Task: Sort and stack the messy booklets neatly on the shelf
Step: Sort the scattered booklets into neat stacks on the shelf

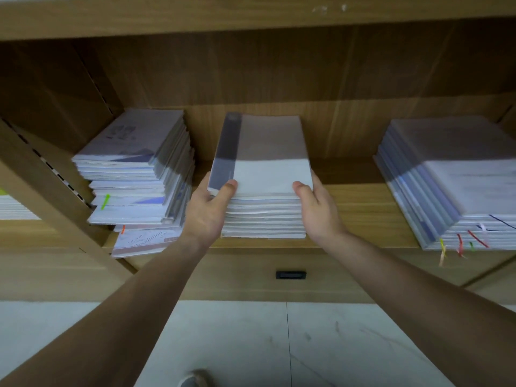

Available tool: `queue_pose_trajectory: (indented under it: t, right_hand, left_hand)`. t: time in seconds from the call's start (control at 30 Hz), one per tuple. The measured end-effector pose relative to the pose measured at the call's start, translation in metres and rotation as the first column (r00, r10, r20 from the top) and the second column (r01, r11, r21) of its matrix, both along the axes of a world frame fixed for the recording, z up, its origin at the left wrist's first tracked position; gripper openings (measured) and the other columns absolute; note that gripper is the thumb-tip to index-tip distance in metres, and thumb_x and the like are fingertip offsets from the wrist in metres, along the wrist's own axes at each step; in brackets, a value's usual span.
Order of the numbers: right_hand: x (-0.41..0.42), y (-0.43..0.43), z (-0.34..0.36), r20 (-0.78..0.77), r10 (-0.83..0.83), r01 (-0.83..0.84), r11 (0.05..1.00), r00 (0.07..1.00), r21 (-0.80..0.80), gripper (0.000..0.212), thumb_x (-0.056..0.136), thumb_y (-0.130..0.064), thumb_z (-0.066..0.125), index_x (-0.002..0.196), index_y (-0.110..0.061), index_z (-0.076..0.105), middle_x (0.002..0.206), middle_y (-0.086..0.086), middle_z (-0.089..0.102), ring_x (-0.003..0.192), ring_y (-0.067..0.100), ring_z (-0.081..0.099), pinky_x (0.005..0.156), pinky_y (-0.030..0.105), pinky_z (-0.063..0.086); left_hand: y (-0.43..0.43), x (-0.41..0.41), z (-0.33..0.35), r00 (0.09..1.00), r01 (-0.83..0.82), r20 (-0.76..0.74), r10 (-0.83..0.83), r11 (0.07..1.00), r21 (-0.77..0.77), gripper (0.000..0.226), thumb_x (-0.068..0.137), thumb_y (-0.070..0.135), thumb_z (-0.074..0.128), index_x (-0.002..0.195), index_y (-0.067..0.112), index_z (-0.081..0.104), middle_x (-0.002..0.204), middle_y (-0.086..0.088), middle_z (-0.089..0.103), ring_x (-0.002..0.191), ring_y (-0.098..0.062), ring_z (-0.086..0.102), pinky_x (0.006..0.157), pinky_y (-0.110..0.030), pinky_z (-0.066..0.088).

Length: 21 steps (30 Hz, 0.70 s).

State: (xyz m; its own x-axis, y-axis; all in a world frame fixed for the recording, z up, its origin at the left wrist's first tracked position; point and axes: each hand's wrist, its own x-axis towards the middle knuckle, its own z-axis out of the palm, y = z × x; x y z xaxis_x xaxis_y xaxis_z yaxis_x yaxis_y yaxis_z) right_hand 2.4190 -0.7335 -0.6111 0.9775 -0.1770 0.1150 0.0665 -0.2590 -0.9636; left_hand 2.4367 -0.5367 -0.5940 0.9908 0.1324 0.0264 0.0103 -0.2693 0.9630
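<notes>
A middle stack of white booklets [265,152] with a dark spine strip on top sits on the wooden shelf [360,216]. My left hand [208,210] grips the stack's left side, thumb on the top cover. My right hand [318,210] grips its right side the same way. To the left lies an uneven, skewed pile of booklets [134,169] with coloured tabs, its lowest booklet sticking out over the shelf edge. On the right stands a neater stack [452,185] with coloured tabs at its front.
A slanted wooden divider [44,174] with slots bounds the shelf on the left, with more papers [14,208] beyond it. A shelf board [251,15] runs overhead. Below is a drawer front with a black handle [291,274], then tiled floor [279,344].
</notes>
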Motion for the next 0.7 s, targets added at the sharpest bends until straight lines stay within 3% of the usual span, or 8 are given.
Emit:
queue_pose_trajectory:
  t: [0.07, 0.13, 0.2, 0.27, 0.37, 0.47, 0.57, 0.7]
  right_hand:
    - [0.0, -0.001, 0.002, -0.024, 0.039, -0.038, 0.999, 0.999, 0.019, 0.042, 0.104, -0.034, 0.044, 0.145, -0.03, 0.047, 0.125, -0.014, 0.063, 0.114, 0.006, 0.059, 0.095, 0.028, 0.043]
    - [-0.001, -0.009, 0.0, -0.048, 0.124, -0.12, 0.991, 0.991, 0.065, 0.053, 0.097, -0.051, 0.048, 0.147, -0.036, 0.041, 0.129, -0.016, 0.062, 0.119, 0.006, 0.058, 0.102, 0.032, 0.045]
    - [-0.011, -0.02, -0.004, -0.108, 0.186, -0.188, 0.982, 0.977, -0.011, 0.067, 0.088, -0.071, 0.05, 0.147, -0.041, 0.039, 0.132, -0.019, 0.061, 0.121, 0.005, 0.058, 0.106, 0.036, 0.045]
    - [-0.022, -0.029, -0.01, -0.202, 0.199, -0.231, 0.962, 0.959, -0.149, 0.077, 0.079, -0.081, 0.053, 0.144, -0.041, 0.043, 0.132, -0.019, 0.061, 0.12, 0.005, 0.058, 0.108, 0.041, 0.045]
    - [-0.028, -0.033, -0.024, -0.269, 0.154, -0.246, 0.903, 0.951, -0.353, 0.068, 0.085, -0.061, 0.064, 0.143, -0.034, 0.044, 0.133, -0.013, 0.061, 0.115, 0.008, 0.058, 0.101, 0.036, 0.048]
    - [-0.023, -0.029, -0.031, -0.251, 0.117, -0.229, 0.847, 0.961, -0.479, 0.057, 0.092, -0.042, 0.067, 0.142, -0.028, 0.043, 0.133, -0.007, 0.06, 0.113, 0.011, 0.056, 0.093, 0.031, 0.046]
    - [-0.016, -0.03, -0.042, -0.237, 0.076, -0.202, 0.798, 0.968, -0.568, 0.054, 0.093, -0.042, 0.065, 0.141, -0.025, 0.045, 0.134, -0.002, 0.06, 0.118, 0.018, 0.057, 0.095, 0.034, 0.048]
    - [-0.01, -0.033, -0.051, -0.236, 0.034, -0.174, 0.779, 0.971, -0.602, 0.054, 0.091, -0.046, 0.065, 0.138, -0.026, 0.047, 0.131, 0.001, 0.059, 0.117, 0.021, 0.057, 0.095, 0.038, 0.049]
  left_hand:
    - [0.002, 0.0, 0.003, 0.999, 0.036, 0.002, -0.036, 0.999, 0.01, 0.043, 0.098, 0.042, 0.056, 0.137, 0.024, 0.052, 0.111, 0.005, 0.065, 0.091, -0.006, 0.061, 0.055, -0.007, 0.044]
    - [0.008, -0.004, 0.005, 0.993, 0.118, -0.005, -0.118, 0.993, 0.011, 0.045, 0.097, 0.044, 0.057, 0.139, 0.028, 0.05, 0.116, 0.008, 0.065, 0.098, -0.005, 0.062, 0.058, -0.002, 0.044]
    - [0.017, -0.011, -0.001, 0.974, 0.227, -0.028, -0.227, 0.974, 0.025, 0.054, 0.092, 0.048, 0.06, 0.142, 0.031, 0.045, 0.121, 0.014, 0.063, 0.106, -0.002, 0.06, 0.069, -0.003, 0.046]
    - [0.029, -0.019, -0.015, 0.959, 0.278, -0.086, -0.271, 0.956, 0.09, 0.068, 0.083, 0.052, 0.067, 0.143, 0.031, 0.041, 0.124, 0.017, 0.061, 0.113, -0.002, 0.058, 0.09, -0.016, 0.05]
    - [0.034, -0.021, -0.039, 0.964, 0.249, -0.146, -0.22, 0.943, 0.22, 0.07, 0.079, 0.047, 0.077, 0.139, 0.029, 0.045, 0.126, 0.014, 0.062, 0.119, -0.01, 0.058, 0.106, -0.04, 0.048]
    - [0.024, -0.02, -0.048, 0.982, 0.174, -0.126, -0.141, 0.936, 0.306, 0.067, 0.084, 0.034, 0.076, 0.141, 0.025, 0.042, 0.119, 0.014, 0.059, 0.11, -0.01, 0.056, 0.101, -0.031, 0.046]
    - [0.019, -0.014, -0.054, 0.988, 0.137, -0.121, -0.1, 0.925, 0.355, 0.062, 0.088, 0.035, 0.072, 0.142, 0.023, 0.043, 0.118, 0.009, 0.06, 0.104, -0.01, 0.052, 0.092, -0.025, 0.043]
    - [0.022, -0.006, -0.059, 0.985, 0.14, -0.152, -0.085, 0.905, 0.401, 0.06, 0.087, 0.039, 0.072, 0.139, 0.021, 0.047, 0.119, 0.009, 0.061, 0.106, -0.012, 0.055, 0.092, -0.028, 0.044]
